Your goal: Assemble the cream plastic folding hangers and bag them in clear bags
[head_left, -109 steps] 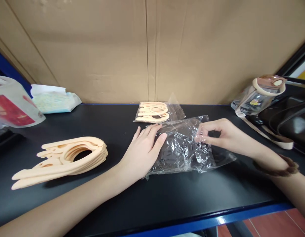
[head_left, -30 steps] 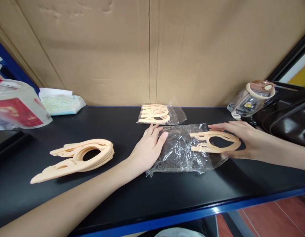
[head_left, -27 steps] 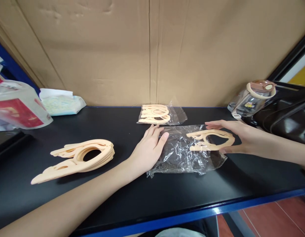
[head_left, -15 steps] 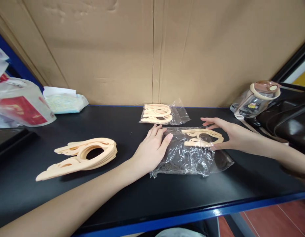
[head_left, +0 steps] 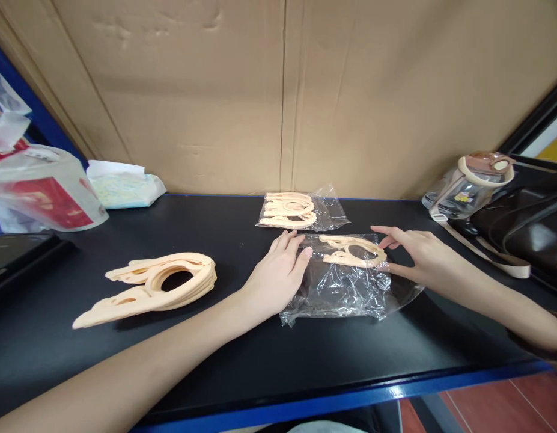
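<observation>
A beige folding hanger (head_left: 350, 263) lies in the upper part of a clear plastic bag (head_left: 343, 300), its legs pointing left. My left hand (head_left: 279, 267) rests flat on the bag's left side, fingers stretched out. Around the hanger's rounded right end, my right hand (head_left: 413, 255) has its thumb and fingers apart; whether the thumb touches the hanger is hard to tell. To the left, a stack of similar beige hangers (head_left: 192, 291) lies unbagged on the black tabletop (head_left: 242, 373). Behind the bag sits another clear bag (head_left: 330, 210) with several beige hangers inside.
A clear water bottle (head_left: 462, 186) with a strap and a black bag (head_left: 530, 216) stand at the right. At the left are a plastic carrier bag (head_left: 48, 198), a tissue pack (head_left: 125, 186) and a dark phone-like device (head_left: 21, 252). Cardboard (head_left: 206, 102) lines the back.
The hanger has slid left, deeper into the clear bag. My right hand's thumb has shifted slightly left, and its fingers are no longer around as much of the hanger. My left hand stays put.
</observation>
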`<state>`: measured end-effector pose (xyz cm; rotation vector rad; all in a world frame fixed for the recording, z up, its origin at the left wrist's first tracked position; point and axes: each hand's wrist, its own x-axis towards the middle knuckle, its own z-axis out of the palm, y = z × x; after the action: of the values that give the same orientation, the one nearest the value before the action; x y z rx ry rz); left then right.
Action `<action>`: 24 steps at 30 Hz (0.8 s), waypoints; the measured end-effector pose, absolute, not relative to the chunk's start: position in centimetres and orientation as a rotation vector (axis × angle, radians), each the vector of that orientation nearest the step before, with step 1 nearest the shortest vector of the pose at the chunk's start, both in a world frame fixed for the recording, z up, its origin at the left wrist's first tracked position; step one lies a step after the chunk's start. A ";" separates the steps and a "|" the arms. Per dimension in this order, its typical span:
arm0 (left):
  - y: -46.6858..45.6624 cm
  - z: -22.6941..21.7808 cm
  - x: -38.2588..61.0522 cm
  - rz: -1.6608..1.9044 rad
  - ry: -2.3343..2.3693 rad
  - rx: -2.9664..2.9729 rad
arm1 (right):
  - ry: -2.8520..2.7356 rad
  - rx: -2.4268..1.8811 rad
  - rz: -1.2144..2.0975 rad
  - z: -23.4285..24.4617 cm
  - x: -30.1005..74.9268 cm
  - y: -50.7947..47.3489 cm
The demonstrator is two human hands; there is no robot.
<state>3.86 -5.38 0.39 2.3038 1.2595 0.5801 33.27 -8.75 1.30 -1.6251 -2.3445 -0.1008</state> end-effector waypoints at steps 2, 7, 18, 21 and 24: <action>-5.3 0.5 3.9 0.547 1.281 2.324 | -2.341 -1.580 -0.029 1.5 33.0 -8.6; -5.4 0.5 4.0 0.473 1.293 2.382 | -2.241 -1.460 0.358 2.0 31.7 -7.5; -3.5 0.5 3.0 0.552 1.217 2.569 | -2.064 -1.304 0.487 0.7 29.8 -5.6; -3.2 0.3 2.9 0.552 1.178 2.563 | -2.043 -1.381 0.431 0.3 29.9 -5.4; -3.0 0.3 2.8 0.581 1.134 2.543 | -2.071 -1.455 0.361 0.2 29.7 -5.5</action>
<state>2.84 -2.99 0.27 2.5429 1.1338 0.5806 29.68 -5.55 0.25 -1.4548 -2.0705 0.3608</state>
